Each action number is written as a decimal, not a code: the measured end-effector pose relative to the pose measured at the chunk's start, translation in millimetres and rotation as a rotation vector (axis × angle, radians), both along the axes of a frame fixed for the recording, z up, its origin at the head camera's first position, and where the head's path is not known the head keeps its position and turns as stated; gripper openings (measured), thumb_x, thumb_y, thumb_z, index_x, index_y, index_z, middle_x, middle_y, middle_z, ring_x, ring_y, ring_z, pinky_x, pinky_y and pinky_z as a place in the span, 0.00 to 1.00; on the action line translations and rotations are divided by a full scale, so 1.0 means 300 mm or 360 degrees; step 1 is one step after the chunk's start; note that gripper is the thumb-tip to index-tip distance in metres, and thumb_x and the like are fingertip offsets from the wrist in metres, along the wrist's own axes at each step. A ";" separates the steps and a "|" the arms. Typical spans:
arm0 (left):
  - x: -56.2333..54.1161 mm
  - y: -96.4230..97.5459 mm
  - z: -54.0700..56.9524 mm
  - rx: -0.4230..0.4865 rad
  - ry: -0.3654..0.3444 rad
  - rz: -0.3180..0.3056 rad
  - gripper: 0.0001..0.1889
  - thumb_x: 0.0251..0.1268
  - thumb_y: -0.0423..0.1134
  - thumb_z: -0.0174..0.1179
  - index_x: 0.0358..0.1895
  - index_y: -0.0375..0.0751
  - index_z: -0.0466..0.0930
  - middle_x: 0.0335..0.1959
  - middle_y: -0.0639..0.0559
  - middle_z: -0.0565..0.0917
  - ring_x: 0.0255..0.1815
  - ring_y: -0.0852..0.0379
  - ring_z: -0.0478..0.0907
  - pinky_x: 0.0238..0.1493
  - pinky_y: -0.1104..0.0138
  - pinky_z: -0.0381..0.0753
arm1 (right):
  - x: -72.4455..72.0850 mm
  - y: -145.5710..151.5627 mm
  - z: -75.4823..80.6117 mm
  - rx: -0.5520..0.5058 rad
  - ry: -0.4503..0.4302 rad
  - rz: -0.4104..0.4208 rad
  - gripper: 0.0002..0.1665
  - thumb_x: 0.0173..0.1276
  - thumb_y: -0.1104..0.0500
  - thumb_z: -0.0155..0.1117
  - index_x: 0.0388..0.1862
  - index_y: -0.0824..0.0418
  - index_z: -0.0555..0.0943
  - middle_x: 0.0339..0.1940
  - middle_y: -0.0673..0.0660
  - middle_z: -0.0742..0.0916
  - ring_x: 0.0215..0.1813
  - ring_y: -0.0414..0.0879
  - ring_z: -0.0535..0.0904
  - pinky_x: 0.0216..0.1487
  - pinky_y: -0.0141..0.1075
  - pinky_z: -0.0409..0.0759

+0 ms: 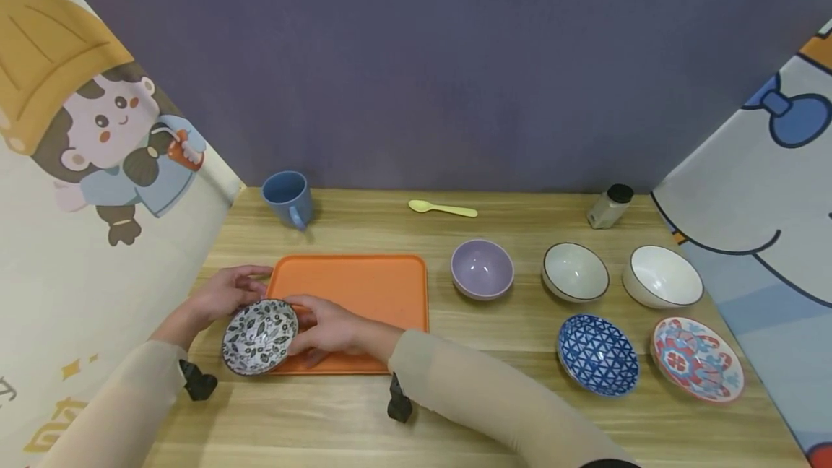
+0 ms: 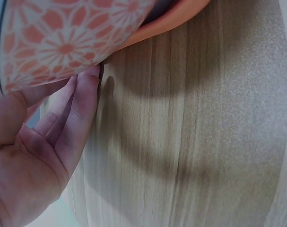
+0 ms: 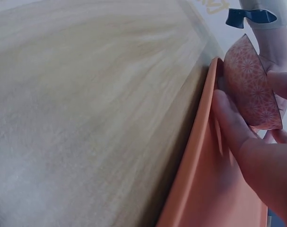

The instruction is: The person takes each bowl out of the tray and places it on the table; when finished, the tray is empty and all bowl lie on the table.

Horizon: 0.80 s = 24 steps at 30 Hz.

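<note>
A small bowl (image 1: pixel 258 336), with black leaves on white inside and a red floral pattern outside (image 2: pixel 63 45), is over the front left corner of an orange tray (image 1: pixel 364 287). My right hand (image 1: pixel 331 325) grips its right side, thumb on the near part and fingers on the far part. On the bowl's left is my left hand (image 1: pixel 227 293), its fingers fairly straight and close against the outer wall in the left wrist view. Its thumb is partly hidden by the bowl. In the right wrist view, the bowl (image 3: pixel 251 85) appears beside the tray rim (image 3: pixel 193 146).
A blue mug (image 1: pixel 288 197), yellow spoon (image 1: pixel 448 209) and black-capped jar (image 1: pixel 609 208) stand or lie along the back. To the right are a purple bowl (image 1: pixel 482 269), two white bowls (image 1: pixel 575 271), a blue patterned bowl (image 1: pixel 598 354) and a red patterned one (image 1: pixel 698 360).
</note>
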<state>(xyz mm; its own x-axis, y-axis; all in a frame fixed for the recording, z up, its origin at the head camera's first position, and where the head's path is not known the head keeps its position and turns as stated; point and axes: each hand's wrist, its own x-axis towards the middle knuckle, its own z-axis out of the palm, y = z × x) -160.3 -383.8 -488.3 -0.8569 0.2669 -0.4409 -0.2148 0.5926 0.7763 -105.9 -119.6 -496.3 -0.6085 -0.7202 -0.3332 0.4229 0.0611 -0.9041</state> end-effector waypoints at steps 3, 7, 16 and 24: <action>0.000 0.000 -0.002 0.0018 -0.0004 -0.0005 0.31 0.72 0.27 0.55 0.77 0.31 0.61 0.55 0.33 0.83 0.42 0.54 0.83 0.36 0.62 0.84 | 0.005 -0.004 -0.006 -0.0048 -0.0049 -0.0033 0.50 0.63 0.75 0.66 0.78 0.43 0.65 0.62 0.56 0.83 0.43 0.52 0.86 0.42 0.57 0.87; 0.000 0.001 -0.003 0.0032 -0.0001 -0.0006 0.31 0.73 0.27 0.55 0.77 0.31 0.61 0.54 0.33 0.83 0.41 0.54 0.83 0.35 0.63 0.83 | 0.015 -0.012 -0.014 -0.0098 -0.0066 -0.0107 0.48 0.63 0.76 0.64 0.77 0.44 0.67 0.58 0.58 0.83 0.42 0.51 0.86 0.42 0.56 0.87; 0.003 -0.004 -0.009 0.0056 -0.0025 0.0008 0.32 0.72 0.29 0.58 0.78 0.32 0.60 0.53 0.35 0.84 0.36 0.56 0.82 0.28 0.64 0.80 | 0.042 -0.014 -0.017 -0.0106 -0.0081 -0.0235 0.46 0.59 0.76 0.63 0.74 0.44 0.71 0.53 0.60 0.85 0.39 0.52 0.87 0.38 0.52 0.88; 0.010 -0.003 -0.006 0.0082 -0.0034 0.0025 0.34 0.72 0.29 0.59 0.78 0.32 0.59 0.52 0.39 0.85 0.36 0.57 0.83 0.27 0.64 0.79 | 0.052 -0.003 -0.009 -0.0105 -0.0102 -0.0230 0.44 0.61 0.74 0.64 0.72 0.41 0.74 0.50 0.61 0.87 0.36 0.52 0.88 0.35 0.51 0.88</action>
